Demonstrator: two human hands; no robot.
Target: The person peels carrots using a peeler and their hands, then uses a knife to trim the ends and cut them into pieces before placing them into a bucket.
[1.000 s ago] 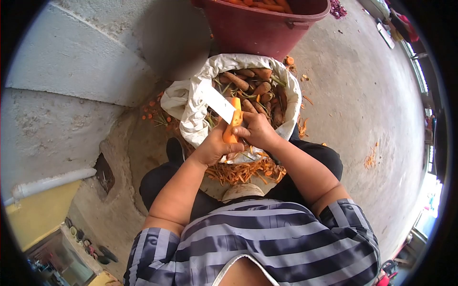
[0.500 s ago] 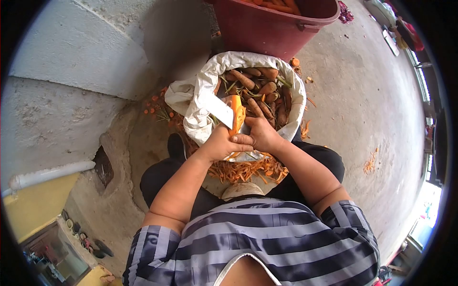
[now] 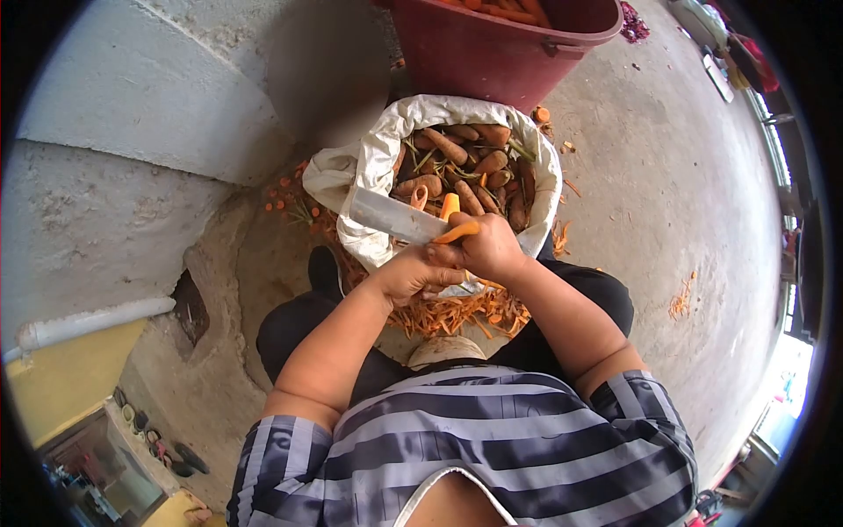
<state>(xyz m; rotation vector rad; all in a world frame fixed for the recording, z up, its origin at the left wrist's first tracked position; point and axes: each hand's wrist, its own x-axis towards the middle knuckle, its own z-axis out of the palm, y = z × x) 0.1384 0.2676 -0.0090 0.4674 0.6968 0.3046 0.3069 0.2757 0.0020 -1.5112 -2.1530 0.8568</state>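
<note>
Both hands meet over the near edge of a white sack (image 3: 373,162) of unpeeled carrots (image 3: 448,147). My right hand (image 3: 490,249) is closed round the hidden handle of a wide knife (image 3: 395,216), whose blade points left. An orange peel strip (image 3: 458,232) lies at the blade's base. Just left of it, my left hand (image 3: 413,274) has curled fingers round a carrot (image 3: 450,205), which is mostly hidden by the blade and fingers; its peeled orange end shows beyond the blade. A curled orange piece (image 3: 421,197) shows past the blade, above the sack's carrots.
A red tub (image 3: 500,57) with orange carrots stands beyond the sack. Peelings (image 3: 457,314) lie below the hands, between the person's legs. Carrot slices (image 3: 281,195) are on the floor to the left. A white pipe (image 3: 97,322) runs along the left wall.
The blade has swung flatter and lower, with its base nearer my right hand. Less of the carrot shows, and a peel strip now lies over the blade's base. My left hand has moved slightly down.
</note>
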